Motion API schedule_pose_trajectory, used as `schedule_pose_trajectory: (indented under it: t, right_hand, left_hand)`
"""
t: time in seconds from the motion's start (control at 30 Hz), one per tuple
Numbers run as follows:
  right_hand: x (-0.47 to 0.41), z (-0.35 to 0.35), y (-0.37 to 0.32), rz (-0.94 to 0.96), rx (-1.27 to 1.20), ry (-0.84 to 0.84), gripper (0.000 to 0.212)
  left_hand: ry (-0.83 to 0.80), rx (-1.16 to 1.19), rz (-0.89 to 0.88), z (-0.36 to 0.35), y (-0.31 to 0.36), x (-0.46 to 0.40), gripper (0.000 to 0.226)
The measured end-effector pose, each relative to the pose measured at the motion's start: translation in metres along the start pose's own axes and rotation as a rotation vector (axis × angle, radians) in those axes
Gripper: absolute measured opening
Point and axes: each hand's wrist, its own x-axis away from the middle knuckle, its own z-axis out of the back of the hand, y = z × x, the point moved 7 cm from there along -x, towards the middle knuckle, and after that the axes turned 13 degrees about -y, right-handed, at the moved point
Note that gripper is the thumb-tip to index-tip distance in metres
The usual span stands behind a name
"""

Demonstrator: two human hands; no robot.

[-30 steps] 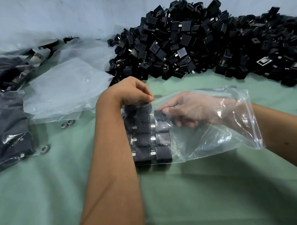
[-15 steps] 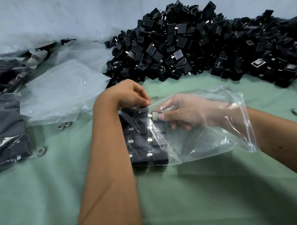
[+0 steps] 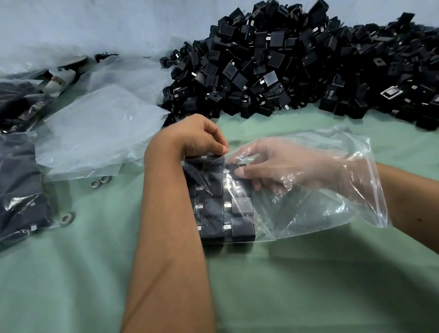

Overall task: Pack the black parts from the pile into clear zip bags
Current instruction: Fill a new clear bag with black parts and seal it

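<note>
Left hand [image 3: 195,136] sits just above centre with its fingers curled, pinching the closed far-left corner of the clear plastic zip bag [image 3: 313,207] against the packed parts. At nine o'clock from it, filled bags of dark parts [image 3: 12,190] lie along the left edge of the green cloth table [image 3: 306,288], with a loose stack of empty clear bags [image 3: 96,131] at ten o'clock and three small grey metal rings [image 3: 98,182] just below that stack. Inside the zip bag, the black rectangular plastic parts with metal tabs [image 3: 222,204] lie in two neat columns at its left end, directly below the left hand at six o'clock. Right hand [image 3: 276,167] is at three o'clock from the left, pushed inside the bag through its open right-hand mouth up to the wrist; its thumb and fingertips pinch the topmost part of the right column. At twelve to two o'clock, well apart from the hands, the big pile of loose black parts [image 3: 297,67] rests against the pale wall [image 3: 106,20].
</note>
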Motion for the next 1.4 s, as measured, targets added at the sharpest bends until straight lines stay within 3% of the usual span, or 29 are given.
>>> schedule_pose_trajectory:
  t: [0.17,0.3,0.4,0.57,0.7,0.77,0.8,0.93,1.03,1.13,1.23,1.3,1.4]
  right_hand:
    - [-0.005,0.002,0.004,-0.050,0.090,0.038,0.009]
    - [0.004,0.004,0.002,0.001,0.075,0.012,0.019]
    - [0.021,0.012,0.020,-0.052,-0.102,0.037,0.017]
    - [0.065,0.023,0.038,-0.066,-0.215,-0.066,0.037]
    - [0.105,0.043,0.060,-0.111,-0.346,-0.053,0.027]
    - [0.118,0.056,0.074,-0.198,-0.364,0.051,0.015]
    - [0.122,0.066,0.082,-0.263,-0.315,0.144,0.019]
    - [0.137,0.107,0.103,-0.397,-0.183,0.680,0.017]
    - [0.137,0.127,0.093,-0.445,0.086,0.922,0.013]
    - [0.126,0.139,0.086,-0.607,0.515,0.920,0.032]
    - [0.112,0.146,0.102,-0.742,0.615,0.798,0.052]
    - [0.112,0.149,0.112,-0.762,0.599,0.801,0.046]
    - [0.118,0.152,0.113,-0.669,0.574,0.847,0.020]
  left_hand:
    - [-0.007,-0.010,0.003,0.001,0.000,0.000,0.007]
    - [-0.007,-0.010,0.009,0.000,-0.002,0.000,0.009]
    - [-0.008,-0.004,0.023,0.000,-0.002,0.000,0.010]
    - [-0.002,-0.033,0.001,-0.004,0.008,-0.004,0.010]
    - [-0.061,-0.030,-0.087,-0.020,0.037,-0.010,0.017]
    - [-0.075,-0.024,-0.157,-0.033,0.056,-0.014,0.017]
    - [-0.082,-0.030,-0.188,-0.040,0.064,-0.016,0.017]
    - [-0.159,-0.082,-0.251,-0.073,0.093,-0.027,0.021]
    - [-0.220,-0.114,-0.309,-0.099,0.114,-0.030,0.031]
    - [-0.280,-0.103,-0.406,-0.121,0.135,-0.026,0.047]
    - [-0.259,-0.227,-0.427,-0.136,0.148,-0.026,0.068]
    - [-0.233,-0.297,-0.416,-0.140,0.152,-0.024,0.075]
    - [-0.205,-0.331,-0.428,-0.138,0.153,-0.021,0.064]
